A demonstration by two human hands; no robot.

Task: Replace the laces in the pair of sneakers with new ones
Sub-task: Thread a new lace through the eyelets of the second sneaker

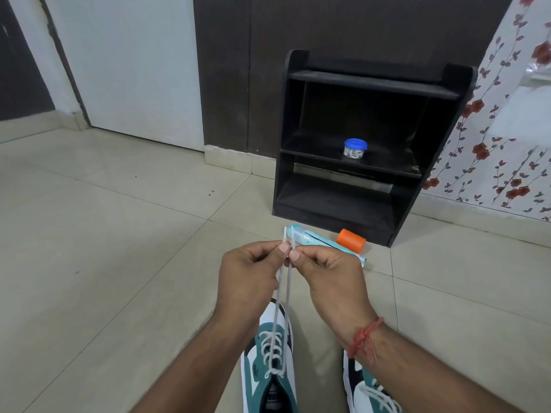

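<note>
Tiled floor [119, 234]: before the shelf [369, 144], left hand [247, 275] and right hand [331, 275] each pinch a lace [281, 293] end above the sneaker [268, 362].

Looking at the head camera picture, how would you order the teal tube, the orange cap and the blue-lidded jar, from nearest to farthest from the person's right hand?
From the right hand:
1. Teal tube, on the floor just beyond the fingers, partly hidden by the hand.
2. Orange cap, on the floor a little farther right, by the foot of the black shelf.
3. Blue-lidded jar, on the shelf's middle board, farthest.
</note>
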